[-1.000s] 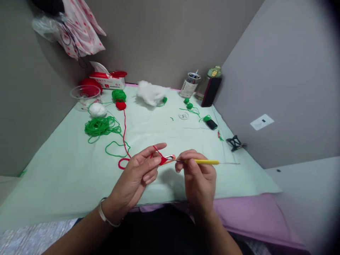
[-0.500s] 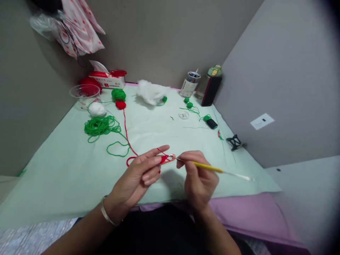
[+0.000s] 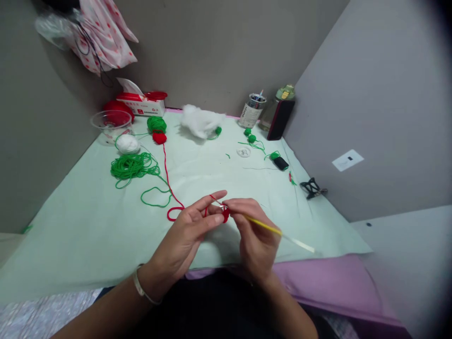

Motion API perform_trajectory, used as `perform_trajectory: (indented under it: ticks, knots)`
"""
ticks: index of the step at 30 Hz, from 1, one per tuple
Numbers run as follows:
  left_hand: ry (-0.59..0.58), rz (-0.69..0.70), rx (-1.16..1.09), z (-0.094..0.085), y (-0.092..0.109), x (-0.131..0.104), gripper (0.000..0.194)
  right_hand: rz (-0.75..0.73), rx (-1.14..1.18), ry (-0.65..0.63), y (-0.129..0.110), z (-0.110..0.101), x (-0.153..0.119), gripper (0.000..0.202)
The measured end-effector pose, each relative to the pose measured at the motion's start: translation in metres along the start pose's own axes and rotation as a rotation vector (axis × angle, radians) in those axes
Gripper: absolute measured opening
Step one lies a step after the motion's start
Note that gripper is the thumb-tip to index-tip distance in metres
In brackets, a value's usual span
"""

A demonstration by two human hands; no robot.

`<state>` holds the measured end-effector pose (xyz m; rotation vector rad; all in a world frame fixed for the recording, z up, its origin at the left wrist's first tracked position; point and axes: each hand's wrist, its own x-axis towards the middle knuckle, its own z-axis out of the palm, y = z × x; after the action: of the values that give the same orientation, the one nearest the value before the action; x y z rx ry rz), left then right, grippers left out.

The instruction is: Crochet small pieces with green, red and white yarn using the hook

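Note:
My left hand (image 3: 189, 228) pinches a small red crocheted piece (image 3: 225, 215) between thumb and fingers, with red yarn looped over its raised index finger. A crochet hook with a yellow handle (image 3: 263, 225) is held in my right hand (image 3: 257, 235); its tip meets the red piece, partly hidden by my fingers. Red yarn (image 3: 166, 169) runs from my left hand back to a small red ball (image 3: 159, 137). A loop of that yarn lies on the table left of my hand.
Green yarn (image 3: 132, 167), a white ball (image 3: 127, 144) and a plastic tub (image 3: 112, 126) lie left. White stuffing (image 3: 199, 122) is at the back. A can (image 3: 252, 111), phone (image 3: 281, 120), black spool (image 3: 281, 163) and black clip (image 3: 312, 188) stand or lie right.
My right hand and the hook have moved left, closer to my left hand. The red piece has turned, and my left thumb now points further right.

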<state>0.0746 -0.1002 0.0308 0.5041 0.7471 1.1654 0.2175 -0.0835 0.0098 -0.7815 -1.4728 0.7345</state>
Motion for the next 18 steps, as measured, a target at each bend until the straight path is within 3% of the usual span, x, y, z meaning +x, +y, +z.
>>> perform_trajectory:
  ticks: [4,7,14,18]
  knots:
    - [-0.016,-0.025,-0.015,0.000,0.008,-0.001,0.049,0.303,0.366,0.010,0.001,-0.005,0.011,0.012]
    - [-0.024,0.001,0.023,-0.001,0.011,-0.002,0.046,0.380,0.479,-0.006,0.001,-0.006,0.015,0.017]
    - [0.053,0.168,0.224,-0.004,0.012,-0.004,0.046,0.208,0.273,-0.040,-0.008,-0.009,0.006,0.018]
    - [0.055,0.198,0.290,-0.008,0.010,-0.003,0.045,0.127,0.151,-0.067,-0.014,-0.012,0.004,0.022]
